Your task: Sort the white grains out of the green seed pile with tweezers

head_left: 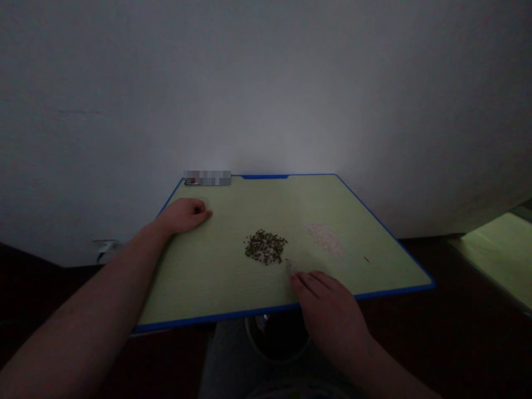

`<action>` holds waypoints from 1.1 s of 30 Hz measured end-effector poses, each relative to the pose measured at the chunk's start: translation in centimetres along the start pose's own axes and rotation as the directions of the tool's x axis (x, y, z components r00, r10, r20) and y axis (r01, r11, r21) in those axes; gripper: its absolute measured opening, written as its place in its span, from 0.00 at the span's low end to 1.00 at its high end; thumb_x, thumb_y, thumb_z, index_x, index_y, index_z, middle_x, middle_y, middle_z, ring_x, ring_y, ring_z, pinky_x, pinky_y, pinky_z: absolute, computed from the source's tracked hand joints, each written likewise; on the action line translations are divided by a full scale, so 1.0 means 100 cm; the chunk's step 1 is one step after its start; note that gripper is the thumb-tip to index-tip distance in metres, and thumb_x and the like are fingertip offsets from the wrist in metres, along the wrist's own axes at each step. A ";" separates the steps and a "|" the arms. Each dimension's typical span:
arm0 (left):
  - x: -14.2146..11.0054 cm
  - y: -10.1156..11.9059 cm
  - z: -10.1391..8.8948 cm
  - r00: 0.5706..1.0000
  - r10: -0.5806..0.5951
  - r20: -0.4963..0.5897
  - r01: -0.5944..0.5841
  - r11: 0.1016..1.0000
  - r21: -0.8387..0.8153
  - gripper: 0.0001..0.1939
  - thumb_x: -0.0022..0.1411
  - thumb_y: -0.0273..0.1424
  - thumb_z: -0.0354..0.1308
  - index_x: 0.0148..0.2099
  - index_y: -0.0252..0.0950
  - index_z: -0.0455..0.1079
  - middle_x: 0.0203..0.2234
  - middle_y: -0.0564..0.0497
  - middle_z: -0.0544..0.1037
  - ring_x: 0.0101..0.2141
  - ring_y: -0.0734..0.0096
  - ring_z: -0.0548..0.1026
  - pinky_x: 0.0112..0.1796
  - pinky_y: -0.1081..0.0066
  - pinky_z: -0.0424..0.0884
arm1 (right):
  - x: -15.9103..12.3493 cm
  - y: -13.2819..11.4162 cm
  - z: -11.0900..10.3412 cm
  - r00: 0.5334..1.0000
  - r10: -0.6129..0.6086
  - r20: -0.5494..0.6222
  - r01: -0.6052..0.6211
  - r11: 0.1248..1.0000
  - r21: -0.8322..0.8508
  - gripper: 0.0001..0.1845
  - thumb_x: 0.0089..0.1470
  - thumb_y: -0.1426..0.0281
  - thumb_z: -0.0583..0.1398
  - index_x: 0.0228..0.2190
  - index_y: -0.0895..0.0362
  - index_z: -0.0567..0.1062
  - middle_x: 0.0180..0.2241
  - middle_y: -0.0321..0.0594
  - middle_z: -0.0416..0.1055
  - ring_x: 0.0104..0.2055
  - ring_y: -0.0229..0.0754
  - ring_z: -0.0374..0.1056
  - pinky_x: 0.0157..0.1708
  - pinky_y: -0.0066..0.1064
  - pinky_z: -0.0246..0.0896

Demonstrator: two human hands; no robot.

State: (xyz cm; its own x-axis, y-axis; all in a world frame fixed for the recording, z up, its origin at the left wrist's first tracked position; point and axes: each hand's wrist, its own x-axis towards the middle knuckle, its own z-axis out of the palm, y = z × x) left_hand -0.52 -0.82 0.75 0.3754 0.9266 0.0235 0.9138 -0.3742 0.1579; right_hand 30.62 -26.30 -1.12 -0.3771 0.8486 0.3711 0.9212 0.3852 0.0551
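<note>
A small pile of dark green-brown beans or seeds mixed with pale grains lies mid-table. To its right is a patch of white, rice-like grains. My right hand reaches over the near edge, palm down. Its fingers are stretched out side by side, and the tips touch a few pale grains beside the mixed pile. Loosely curled, my left hand rests at the table's left side, apart from both piles, with nothing visible in it.
The pale table has a blue rim and stands against a white wall. A blurred-out flat object lies at its far left corner. A thin brown sliver is on the right. Below the near edge is a dark round container.
</note>
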 end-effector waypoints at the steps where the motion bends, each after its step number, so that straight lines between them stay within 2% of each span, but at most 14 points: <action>1: 0.000 0.000 0.000 1.000 -0.004 0.001 0.004 1.000 0.003 0.20 0.56 0.49 0.47 0.25 0.38 0.64 0.20 0.51 0.69 0.25 0.68 0.67 0.29 0.68 0.58 | -0.001 0.000 0.000 1.000 -0.003 0.002 0.003 1.000 -0.004 0.25 0.45 0.85 0.57 0.46 0.62 0.77 0.42 0.48 0.78 0.42 0.48 0.72 0.42 0.37 0.69; 8: 0.000 0.002 -0.001 1.000 -0.019 0.008 0.019 1.000 0.012 0.20 0.57 0.49 0.47 0.25 0.38 0.63 0.20 0.51 0.69 0.25 0.69 0.66 0.28 0.69 0.57 | 0.005 0.005 -0.003 1.000 0.001 0.008 -0.001 0.999 0.032 0.25 0.45 0.86 0.56 0.45 0.62 0.77 0.42 0.48 0.79 0.41 0.47 0.72 0.41 0.37 0.70; 13: 0.002 -0.001 0.002 1.000 -0.023 0.008 0.023 1.000 0.001 0.20 0.56 0.49 0.48 0.26 0.37 0.65 0.20 0.51 0.69 0.25 0.70 0.66 0.28 0.69 0.57 | 0.012 0.015 -0.004 0.999 -0.013 -0.043 0.017 0.997 0.081 0.22 0.48 0.85 0.55 0.44 0.63 0.78 0.40 0.47 0.80 0.39 0.46 0.73 0.43 0.36 0.70; 20: 0.003 -0.001 0.001 1.000 -0.023 0.002 0.023 1.000 -0.003 0.20 0.56 0.49 0.47 0.26 0.38 0.64 0.20 0.51 0.70 0.25 0.69 0.67 0.29 0.68 0.57 | 0.020 0.022 -0.010 0.998 -0.043 -0.052 0.051 0.986 0.161 0.20 0.50 0.82 0.55 0.43 0.63 0.79 0.39 0.45 0.80 0.38 0.45 0.73 0.43 0.36 0.71; 28: 0.002 0.003 -0.001 0.999 -0.035 0.014 0.035 0.999 -0.001 0.21 0.56 0.49 0.47 0.25 0.38 0.64 0.20 0.51 0.69 0.25 0.69 0.67 0.29 0.69 0.57 | 0.013 0.017 0.005 0.991 -0.110 -0.078 0.119 0.985 0.123 0.21 0.50 0.82 0.56 0.45 0.60 0.77 0.41 0.45 0.80 0.41 0.44 0.72 0.45 0.35 0.68; 33: 0.002 0.001 -0.001 1.000 -0.022 0.010 0.022 1.000 0.009 0.21 0.57 0.50 0.46 0.25 0.38 0.63 0.19 0.51 0.69 0.24 0.69 0.67 0.28 0.69 0.57 | 0.018 0.018 0.007 0.995 -0.083 -0.051 0.086 0.995 0.054 0.20 0.51 0.83 0.57 0.45 0.61 0.78 0.41 0.46 0.79 0.42 0.46 0.72 0.44 0.37 0.67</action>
State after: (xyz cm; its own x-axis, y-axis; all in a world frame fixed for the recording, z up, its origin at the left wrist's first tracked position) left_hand -0.33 -0.69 0.84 0.3563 0.9343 0.0101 0.9233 -0.3538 0.1496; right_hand 31.51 -23.83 -0.98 -0.4472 0.7940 0.4119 0.8787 0.4759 0.0366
